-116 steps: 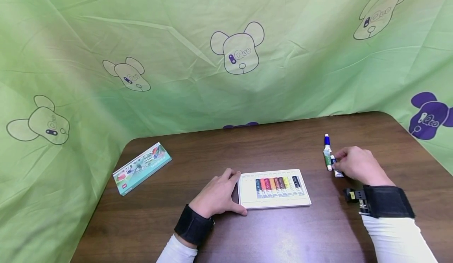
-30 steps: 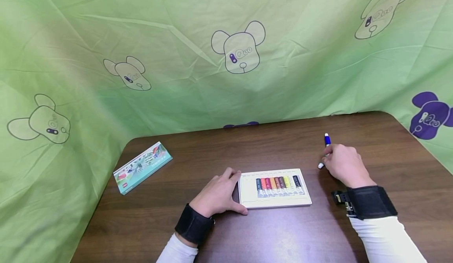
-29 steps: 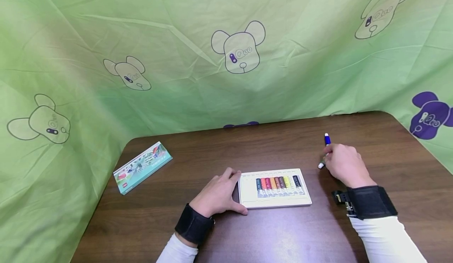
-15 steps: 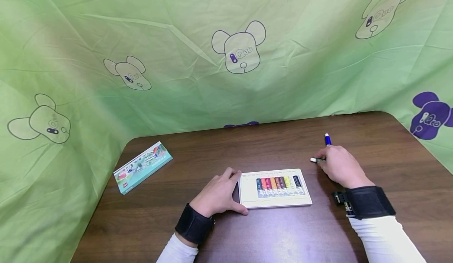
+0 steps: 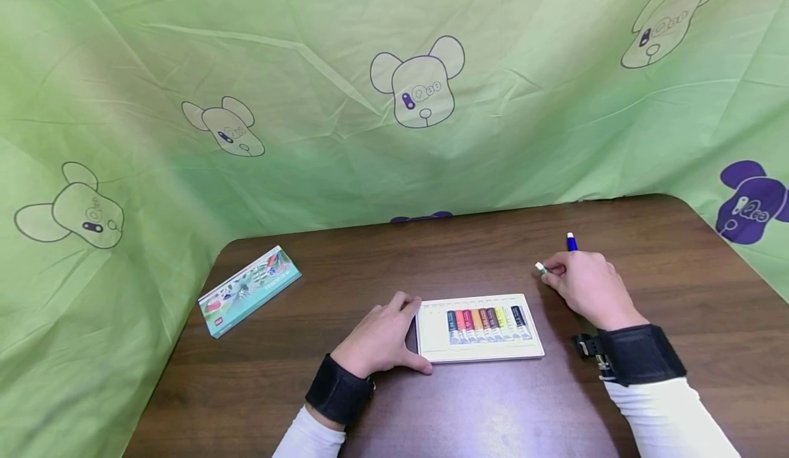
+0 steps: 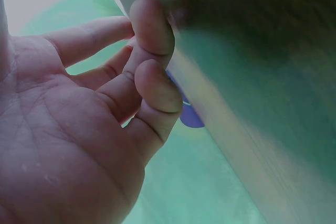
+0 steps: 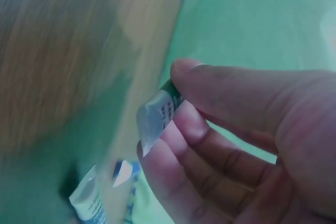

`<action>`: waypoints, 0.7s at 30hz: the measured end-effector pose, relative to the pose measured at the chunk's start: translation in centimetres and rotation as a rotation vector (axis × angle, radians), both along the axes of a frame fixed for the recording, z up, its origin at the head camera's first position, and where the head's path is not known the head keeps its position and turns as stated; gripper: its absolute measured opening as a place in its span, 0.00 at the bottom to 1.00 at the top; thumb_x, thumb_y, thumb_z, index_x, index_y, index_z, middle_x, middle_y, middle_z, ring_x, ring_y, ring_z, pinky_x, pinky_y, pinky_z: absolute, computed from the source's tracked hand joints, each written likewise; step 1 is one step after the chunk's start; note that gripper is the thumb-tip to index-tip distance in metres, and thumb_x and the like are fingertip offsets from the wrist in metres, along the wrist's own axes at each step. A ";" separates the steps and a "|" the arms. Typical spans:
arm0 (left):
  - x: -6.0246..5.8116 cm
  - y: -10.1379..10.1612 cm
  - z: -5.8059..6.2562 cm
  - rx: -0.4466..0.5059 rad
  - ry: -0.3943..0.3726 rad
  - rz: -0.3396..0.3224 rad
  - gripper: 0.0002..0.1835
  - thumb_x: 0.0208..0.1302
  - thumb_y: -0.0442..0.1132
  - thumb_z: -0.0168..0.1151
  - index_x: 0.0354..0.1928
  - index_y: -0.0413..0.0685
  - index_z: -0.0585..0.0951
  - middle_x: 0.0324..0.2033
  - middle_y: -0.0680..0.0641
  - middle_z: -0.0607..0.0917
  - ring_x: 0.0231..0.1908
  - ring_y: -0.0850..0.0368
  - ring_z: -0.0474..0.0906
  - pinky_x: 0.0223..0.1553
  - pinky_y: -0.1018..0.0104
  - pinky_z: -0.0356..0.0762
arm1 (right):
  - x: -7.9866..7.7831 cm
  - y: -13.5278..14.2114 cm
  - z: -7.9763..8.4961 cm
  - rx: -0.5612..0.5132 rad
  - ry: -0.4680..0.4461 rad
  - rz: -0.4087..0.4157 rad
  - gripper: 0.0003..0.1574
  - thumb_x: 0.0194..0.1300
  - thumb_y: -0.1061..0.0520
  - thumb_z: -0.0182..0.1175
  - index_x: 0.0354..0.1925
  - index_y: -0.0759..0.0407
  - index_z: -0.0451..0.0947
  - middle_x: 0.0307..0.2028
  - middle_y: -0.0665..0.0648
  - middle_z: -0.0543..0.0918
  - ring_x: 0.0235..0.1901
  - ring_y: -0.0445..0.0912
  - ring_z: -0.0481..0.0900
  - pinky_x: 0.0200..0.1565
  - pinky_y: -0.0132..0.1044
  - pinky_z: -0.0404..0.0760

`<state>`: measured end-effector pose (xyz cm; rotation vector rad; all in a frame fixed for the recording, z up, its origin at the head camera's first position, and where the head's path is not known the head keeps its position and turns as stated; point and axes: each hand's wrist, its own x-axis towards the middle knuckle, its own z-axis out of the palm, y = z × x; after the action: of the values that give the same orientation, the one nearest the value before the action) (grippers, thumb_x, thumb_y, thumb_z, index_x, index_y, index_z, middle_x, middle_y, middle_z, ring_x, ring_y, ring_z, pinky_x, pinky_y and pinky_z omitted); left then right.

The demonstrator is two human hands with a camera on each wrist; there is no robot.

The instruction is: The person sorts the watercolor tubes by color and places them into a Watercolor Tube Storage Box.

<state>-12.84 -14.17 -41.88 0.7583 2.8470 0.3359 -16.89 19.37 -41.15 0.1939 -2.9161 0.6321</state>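
Note:
My left hand [image 5: 382, 338] holds the left end of a white tray [image 5: 431, 335] of paint tubes, fingertips at its far corner and thumb at the near one. In the left wrist view those fingers [image 6: 157, 87] bend at the tray's edge. My right hand [image 5: 594, 290] pinches a small green paint tube [image 7: 160, 109] between thumb and fingers, its white cap [image 5: 540, 267] pointing left in the head view. Just behind that hand shows a blue paint tube [image 5: 571, 242], partly hidden. Another tube [image 7: 88, 203] appears low in the right wrist view.
Several coloured tubes [image 5: 487, 324] lie side by side in the tray. A flat turquoise box [image 5: 249, 292] with a printed lid rests at the far left of the brown wooden table [image 5: 370, 259]. Green patterned cloth [image 5: 308, 157] hangs behind the table.
My right hand has gone from a dark blue tube to the green one, taken hold of it, and turned its cap leftward. My left hand stays at the tray.

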 end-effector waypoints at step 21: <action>-0.1 -0.1 0.0 -0.001 0.001 -0.007 0.57 0.35 0.69 0.71 0.68 0.44 0.68 0.58 0.47 0.71 0.51 0.55 0.73 0.54 0.58 0.70 | 2.4 -8.9 -0.2 -0.151 -0.027 0.050 0.11 0.51 0.54 0.65 0.33 0.57 0.86 0.24 0.46 0.83 0.25 0.39 0.78 0.31 0.42 0.76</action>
<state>-12.89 -14.26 -41.84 0.7687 2.8448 0.3336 -14.49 10.47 -41.39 0.2429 -2.8810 0.8656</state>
